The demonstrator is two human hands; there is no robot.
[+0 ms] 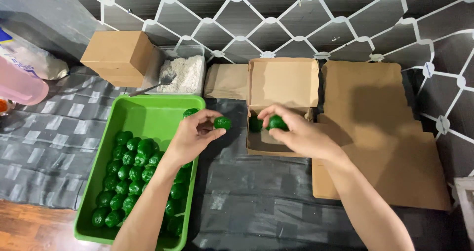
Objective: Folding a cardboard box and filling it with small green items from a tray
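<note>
- I see a dark grey patterned cloth [256, 201] covering the work surface, the largest thing in view, with a netted dark wall behind it.
- At right I see a stack of flat brown cardboard sheets [380, 132], lying just beside the open box.
- At left sits a green plastic tray [148, 114]; its near half is packed with rows of glossy green balls [129, 174], while its far half is bare.
- An open brown cardboard box [282, 83] stands in the middle, lid flap up; 1 green ball [255, 124] already lies inside at its left wall.
- A closed brown box [118, 57] stands at the far left, next to a clear tub of white powder [182, 74] with a metal scoop [157, 84] leaning in it.
- My right hand [301, 135] is over the open box, fingers closed round a second green ball [277, 122], held just above the box floor.
- My left hand [195, 135] hovers between tray and box, thumb and fingertips pinched on a third green ball [222, 122].
</note>
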